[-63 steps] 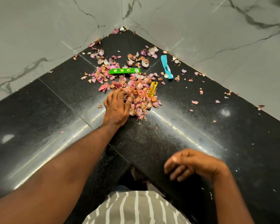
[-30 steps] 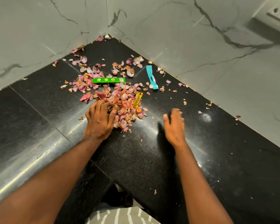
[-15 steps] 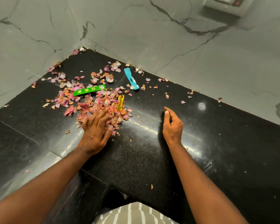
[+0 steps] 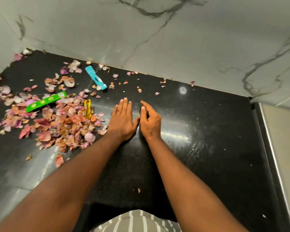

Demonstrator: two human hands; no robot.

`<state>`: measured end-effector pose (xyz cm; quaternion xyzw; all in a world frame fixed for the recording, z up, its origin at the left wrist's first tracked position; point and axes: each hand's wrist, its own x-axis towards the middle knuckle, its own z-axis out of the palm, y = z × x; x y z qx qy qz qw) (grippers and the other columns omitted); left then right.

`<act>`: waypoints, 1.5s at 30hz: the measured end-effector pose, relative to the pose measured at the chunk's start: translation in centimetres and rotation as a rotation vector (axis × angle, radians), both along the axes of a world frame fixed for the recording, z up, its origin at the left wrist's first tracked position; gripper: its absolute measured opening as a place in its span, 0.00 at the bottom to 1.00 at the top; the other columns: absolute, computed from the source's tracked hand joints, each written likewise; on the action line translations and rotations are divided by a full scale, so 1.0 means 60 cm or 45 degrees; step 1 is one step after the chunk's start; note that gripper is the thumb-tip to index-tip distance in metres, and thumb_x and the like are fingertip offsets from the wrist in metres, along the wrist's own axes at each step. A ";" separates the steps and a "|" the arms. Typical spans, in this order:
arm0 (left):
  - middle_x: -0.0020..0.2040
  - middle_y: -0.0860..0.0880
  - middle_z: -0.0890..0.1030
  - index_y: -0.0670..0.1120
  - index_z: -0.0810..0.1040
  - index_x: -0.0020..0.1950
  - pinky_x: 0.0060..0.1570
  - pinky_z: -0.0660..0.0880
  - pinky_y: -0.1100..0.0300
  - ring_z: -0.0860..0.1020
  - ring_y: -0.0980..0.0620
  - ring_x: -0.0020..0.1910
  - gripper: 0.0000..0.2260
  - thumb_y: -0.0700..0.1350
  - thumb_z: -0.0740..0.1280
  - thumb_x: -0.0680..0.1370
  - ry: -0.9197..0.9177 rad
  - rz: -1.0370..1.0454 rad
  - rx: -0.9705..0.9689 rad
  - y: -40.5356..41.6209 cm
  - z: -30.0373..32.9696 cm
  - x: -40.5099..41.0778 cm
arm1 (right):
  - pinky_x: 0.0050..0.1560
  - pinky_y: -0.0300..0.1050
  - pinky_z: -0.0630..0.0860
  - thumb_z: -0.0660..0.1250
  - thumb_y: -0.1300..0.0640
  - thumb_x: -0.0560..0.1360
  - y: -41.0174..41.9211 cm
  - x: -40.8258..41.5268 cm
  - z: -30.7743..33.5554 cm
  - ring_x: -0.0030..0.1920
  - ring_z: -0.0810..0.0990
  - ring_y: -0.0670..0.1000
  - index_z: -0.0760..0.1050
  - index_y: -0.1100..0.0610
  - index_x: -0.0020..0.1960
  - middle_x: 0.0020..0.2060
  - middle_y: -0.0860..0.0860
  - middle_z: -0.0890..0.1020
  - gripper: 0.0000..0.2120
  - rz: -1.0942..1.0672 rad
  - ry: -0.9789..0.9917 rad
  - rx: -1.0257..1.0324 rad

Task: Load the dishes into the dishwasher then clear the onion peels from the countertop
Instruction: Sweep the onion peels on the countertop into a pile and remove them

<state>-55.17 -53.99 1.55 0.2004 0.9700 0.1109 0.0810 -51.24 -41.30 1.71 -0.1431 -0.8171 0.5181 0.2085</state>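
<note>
A heap of pink and brown onion peels (image 4: pixel 65 126) lies on the black countertop (image 4: pixel 208 148), to the left of both hands. My left hand (image 4: pixel 122 119) rests flat on the counter with straight fingers, just right of the heap. Close beside it, my right hand (image 4: pixel 150 121) stands on its edge with loosely bent fingers and holds nothing. Loose peels (image 4: pixel 139 89) are scattered beyond the fingertips, toward the wall.
A green wrapper (image 4: pixel 45 101), a yellow wrapper (image 4: pixel 87 108) and a blue wrapper (image 4: pixel 95 77) lie among the peels. Marble walls (image 4: pixel 157 34) close the corner behind. The counter ends at a pale edge (image 4: pixel 278 148) on the right.
My left hand has left the peel heap and slid right to lie beside my right hand. The view has swung to the right.
</note>
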 end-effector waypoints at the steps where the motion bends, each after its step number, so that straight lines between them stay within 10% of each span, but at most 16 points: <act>1: 0.85 0.41 0.46 0.41 0.49 0.85 0.82 0.43 0.48 0.44 0.45 0.84 0.37 0.64 0.44 0.83 0.036 0.005 0.029 -0.002 -0.007 0.002 | 0.65 0.40 0.77 0.64 0.55 0.84 0.001 0.000 0.001 0.62 0.82 0.43 0.82 0.56 0.67 0.62 0.49 0.85 0.15 0.015 -0.012 -0.015; 8: 0.85 0.44 0.42 0.44 0.44 0.85 0.82 0.43 0.47 0.41 0.48 0.84 0.38 0.66 0.46 0.83 0.079 0.028 0.017 0.003 -0.012 0.001 | 0.57 0.43 0.80 0.68 0.56 0.82 0.122 -0.045 0.042 0.51 0.84 0.43 0.84 0.51 0.62 0.53 0.47 0.87 0.12 -0.134 -0.133 -0.202; 12: 0.83 0.42 0.32 0.46 0.34 0.84 0.81 0.39 0.44 0.32 0.45 0.82 0.39 0.69 0.41 0.81 -0.079 -0.040 -0.102 0.005 -0.003 -0.021 | 0.78 0.51 0.63 0.64 0.47 0.83 0.259 -0.122 0.048 0.78 0.67 0.57 0.66 0.58 0.80 0.78 0.58 0.69 0.29 -0.452 -0.517 0.214; 16: 0.79 0.41 0.24 0.47 0.27 0.81 0.79 0.34 0.42 0.26 0.42 0.79 0.46 0.76 0.42 0.78 -0.345 -0.122 -0.277 0.011 0.018 -0.049 | 0.82 0.59 0.44 0.58 0.39 0.84 0.271 -0.168 0.038 0.84 0.47 0.59 0.51 0.62 0.84 0.84 0.60 0.51 0.39 -0.196 -0.884 0.447; 20: 0.76 0.42 0.20 0.48 0.23 0.79 0.79 0.33 0.42 0.23 0.43 0.77 0.48 0.76 0.47 0.78 -0.547 -0.138 -0.391 0.020 0.040 -0.064 | 0.81 0.51 0.60 0.60 0.47 0.86 0.193 -0.168 0.045 0.78 0.68 0.50 0.73 0.54 0.76 0.76 0.52 0.73 0.22 0.322 -0.494 0.156; 24: 0.74 0.42 0.18 0.48 0.21 0.77 0.78 0.32 0.42 0.21 0.42 0.76 0.49 0.77 0.48 0.77 -0.635 -0.150 -0.470 0.025 0.050 -0.073 | 0.67 0.40 0.73 0.66 0.47 0.81 0.196 -0.170 0.034 0.63 0.81 0.46 0.78 0.55 0.69 0.62 0.51 0.83 0.20 -0.214 -0.251 0.131; 29: 0.73 0.41 0.17 0.47 0.20 0.76 0.78 0.32 0.41 0.21 0.41 0.75 0.51 0.78 0.48 0.76 -0.671 -0.184 -0.526 0.026 0.053 -0.078 | 0.82 0.57 0.43 0.68 0.44 0.80 0.272 -0.202 0.045 0.84 0.45 0.60 0.48 0.62 0.84 0.83 0.62 0.48 0.45 -0.532 -0.849 0.111; 32: 0.72 0.40 0.17 0.47 0.20 0.76 0.78 0.32 0.41 0.21 0.41 0.75 0.52 0.79 0.48 0.75 -0.673 -0.206 -0.528 0.022 0.053 -0.079 | 0.82 0.57 0.51 0.68 0.45 0.79 0.266 -0.213 0.039 0.82 0.57 0.58 0.60 0.59 0.82 0.81 0.59 0.61 0.37 -0.232 -0.685 0.062; 35: 0.73 0.40 0.17 0.46 0.20 0.76 0.78 0.32 0.40 0.21 0.40 0.75 0.53 0.79 0.49 0.75 -0.672 -0.214 -0.518 0.022 0.054 -0.078 | 0.71 0.53 0.75 0.68 0.52 0.80 0.238 -0.197 0.044 0.63 0.82 0.49 0.84 0.51 0.62 0.58 0.47 0.86 0.13 0.041 -0.472 -0.139; 38: 0.73 0.40 0.17 0.46 0.21 0.77 0.77 0.31 0.41 0.21 0.40 0.75 0.53 0.79 0.49 0.75 -0.670 -0.219 -0.513 0.021 0.056 -0.079 | 0.63 0.46 0.78 0.68 0.56 0.79 0.237 -0.187 0.049 0.54 0.85 0.51 0.86 0.51 0.56 0.49 0.46 0.88 0.10 -0.133 -0.308 -0.053; 41: 0.74 0.39 0.18 0.46 0.21 0.77 0.77 0.31 0.41 0.21 0.40 0.75 0.54 0.79 0.49 0.75 -0.676 -0.216 -0.517 0.021 0.057 -0.079 | 0.74 0.50 0.67 0.66 0.54 0.79 0.260 -0.199 0.049 0.71 0.74 0.58 0.75 0.58 0.72 0.69 0.57 0.79 0.22 -0.585 -0.451 0.176; 45: 0.74 0.39 0.18 0.46 0.21 0.77 0.77 0.31 0.41 0.22 0.39 0.75 0.54 0.79 0.49 0.75 -0.682 -0.212 -0.527 0.022 0.058 -0.080 | 0.82 0.60 0.41 0.64 0.45 0.82 0.239 -0.214 0.044 0.83 0.42 0.64 0.53 0.61 0.83 0.83 0.65 0.47 0.38 -0.164 -0.992 0.421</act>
